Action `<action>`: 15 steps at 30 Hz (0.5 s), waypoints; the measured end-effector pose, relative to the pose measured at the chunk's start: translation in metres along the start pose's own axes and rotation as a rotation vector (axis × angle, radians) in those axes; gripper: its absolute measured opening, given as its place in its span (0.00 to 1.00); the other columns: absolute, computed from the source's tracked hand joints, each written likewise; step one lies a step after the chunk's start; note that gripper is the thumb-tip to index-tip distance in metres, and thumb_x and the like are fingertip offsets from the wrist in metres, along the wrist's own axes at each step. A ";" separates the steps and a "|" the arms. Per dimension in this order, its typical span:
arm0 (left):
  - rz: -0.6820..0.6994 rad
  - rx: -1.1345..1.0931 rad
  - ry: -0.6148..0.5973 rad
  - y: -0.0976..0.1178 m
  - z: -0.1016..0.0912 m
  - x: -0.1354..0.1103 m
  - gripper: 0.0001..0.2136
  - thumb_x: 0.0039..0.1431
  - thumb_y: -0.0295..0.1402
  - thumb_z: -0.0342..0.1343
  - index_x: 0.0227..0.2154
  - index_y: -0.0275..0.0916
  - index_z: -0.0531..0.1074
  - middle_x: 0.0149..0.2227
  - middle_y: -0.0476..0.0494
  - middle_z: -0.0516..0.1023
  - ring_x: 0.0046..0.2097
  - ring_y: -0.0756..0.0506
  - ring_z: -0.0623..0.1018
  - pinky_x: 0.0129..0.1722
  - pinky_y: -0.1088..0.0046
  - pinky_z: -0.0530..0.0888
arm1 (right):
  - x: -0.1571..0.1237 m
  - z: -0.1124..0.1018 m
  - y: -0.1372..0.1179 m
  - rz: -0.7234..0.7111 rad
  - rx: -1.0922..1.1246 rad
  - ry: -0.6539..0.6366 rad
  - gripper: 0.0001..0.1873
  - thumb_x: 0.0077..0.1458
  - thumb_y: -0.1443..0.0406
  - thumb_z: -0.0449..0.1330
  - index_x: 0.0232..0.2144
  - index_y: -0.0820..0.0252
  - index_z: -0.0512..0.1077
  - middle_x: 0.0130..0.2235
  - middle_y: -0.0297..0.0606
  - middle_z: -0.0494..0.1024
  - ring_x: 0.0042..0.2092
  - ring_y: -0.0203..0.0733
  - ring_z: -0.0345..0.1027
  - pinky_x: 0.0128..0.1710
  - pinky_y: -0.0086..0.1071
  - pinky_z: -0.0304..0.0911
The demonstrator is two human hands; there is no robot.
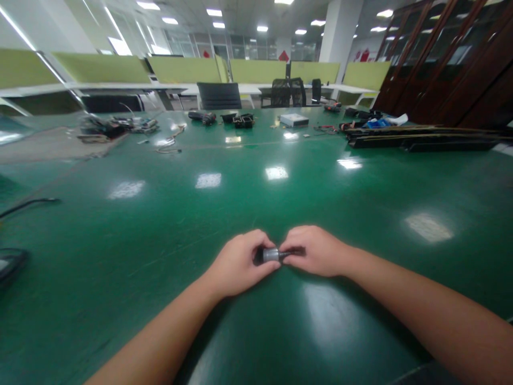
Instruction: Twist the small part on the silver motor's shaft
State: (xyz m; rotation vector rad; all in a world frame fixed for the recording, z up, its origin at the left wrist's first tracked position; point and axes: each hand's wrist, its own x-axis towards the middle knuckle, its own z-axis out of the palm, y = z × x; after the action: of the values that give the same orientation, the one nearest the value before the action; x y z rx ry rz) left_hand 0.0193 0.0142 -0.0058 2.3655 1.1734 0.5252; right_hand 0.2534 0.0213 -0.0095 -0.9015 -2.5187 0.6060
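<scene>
Between my hands, just above or on the green tabletop, is a small silver cylindrical part [271,254] that looks like a little motor. Its left end is dark and sits inside the curl of my left hand [239,263], whose thumb and fingers grip the silver body. From the right end sticks out a thin dark piece [285,254]. My right hand [315,250] is closed on that thin piece with thumb and fingertips. What lies inside my right palm is partly hidden.
The green table [168,214] stretches far ahead. Along its back lie tangled parts [120,125], a power tool [201,117], black parts [240,120], a silver box [294,120] and long black strips [420,140]. Black cables [30,203] are at the left edge.
</scene>
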 end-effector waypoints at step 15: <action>-0.007 0.000 0.009 0.001 -0.001 -0.002 0.10 0.55 0.38 0.65 0.38 0.40 0.75 0.32 0.49 0.75 0.32 0.47 0.73 0.33 0.72 0.67 | -0.001 -0.003 0.000 0.000 -0.025 -0.002 0.08 0.56 0.68 0.64 0.40 0.61 0.80 0.36 0.38 0.81 0.38 0.39 0.72 0.40 0.32 0.63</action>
State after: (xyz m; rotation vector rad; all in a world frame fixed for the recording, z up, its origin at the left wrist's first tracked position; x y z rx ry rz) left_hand 0.0177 0.0124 -0.0046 2.3601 1.1856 0.5341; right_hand 0.2556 0.0212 -0.0069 -0.9099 -2.5334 0.5761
